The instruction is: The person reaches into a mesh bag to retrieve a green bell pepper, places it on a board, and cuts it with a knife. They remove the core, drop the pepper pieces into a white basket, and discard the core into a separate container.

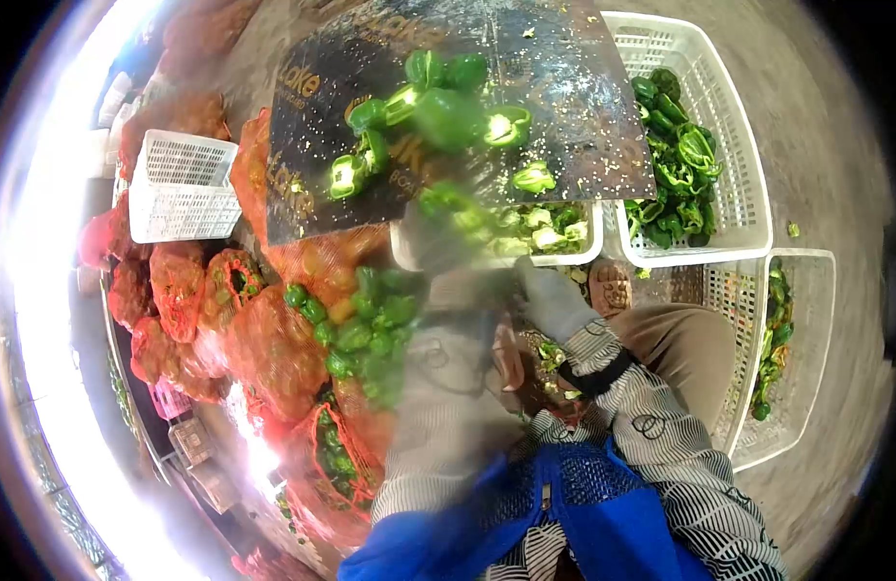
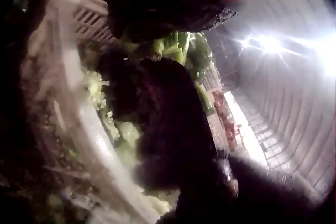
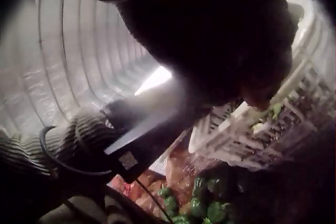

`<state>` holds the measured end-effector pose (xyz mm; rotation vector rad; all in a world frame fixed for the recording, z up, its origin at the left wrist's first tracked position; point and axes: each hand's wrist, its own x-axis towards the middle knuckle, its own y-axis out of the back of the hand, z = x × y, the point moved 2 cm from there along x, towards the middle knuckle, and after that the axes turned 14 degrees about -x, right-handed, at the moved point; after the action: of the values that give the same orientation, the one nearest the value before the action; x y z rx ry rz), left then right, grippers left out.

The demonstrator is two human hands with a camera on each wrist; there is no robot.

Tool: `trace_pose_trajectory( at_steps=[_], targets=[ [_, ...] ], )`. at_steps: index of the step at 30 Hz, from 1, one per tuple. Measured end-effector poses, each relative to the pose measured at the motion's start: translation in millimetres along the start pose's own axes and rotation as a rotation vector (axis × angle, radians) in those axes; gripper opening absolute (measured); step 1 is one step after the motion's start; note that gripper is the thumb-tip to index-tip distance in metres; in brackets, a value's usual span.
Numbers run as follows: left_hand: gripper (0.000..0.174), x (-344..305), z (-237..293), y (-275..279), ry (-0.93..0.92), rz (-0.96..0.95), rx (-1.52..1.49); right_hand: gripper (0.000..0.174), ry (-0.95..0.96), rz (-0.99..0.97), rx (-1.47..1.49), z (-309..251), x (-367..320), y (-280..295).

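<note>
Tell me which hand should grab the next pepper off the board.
Probably left: the left hand is just below the peppers on the board; the right hand sits lower, nearer the lap.

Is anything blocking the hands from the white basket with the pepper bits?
Nothing visible does. The right hand is right by the near rim of the white basket, and the left hand is above the pepper scraps inside. The dark board covers only its far side.

We see red mesh sacks (image 1: 274,349) blocking the left and white crates (image 1: 739,126) walling the right. Ahead, the dark board (image 1: 584,87) covers part of the scrap basket (image 1: 584,258). Only the bare floor (image 1: 835,194) at far right is open.
</note>
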<state>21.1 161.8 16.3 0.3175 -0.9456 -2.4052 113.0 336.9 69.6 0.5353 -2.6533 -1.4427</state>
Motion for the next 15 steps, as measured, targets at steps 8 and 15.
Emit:
trace_pose_trajectory(
  at_steps=[8, 15],
  targets=[
    [0.054, 31, -3, 5, 0.071, -0.076, -0.226, 0.051, -0.365, 0.108, -0.052, 67, 62, 67],
    [0.076, 43, 23, 14, -0.048, -0.069, -0.098, 0.042, -0.194, 0.115, -0.509, 72, 164, 79]
  ],
)
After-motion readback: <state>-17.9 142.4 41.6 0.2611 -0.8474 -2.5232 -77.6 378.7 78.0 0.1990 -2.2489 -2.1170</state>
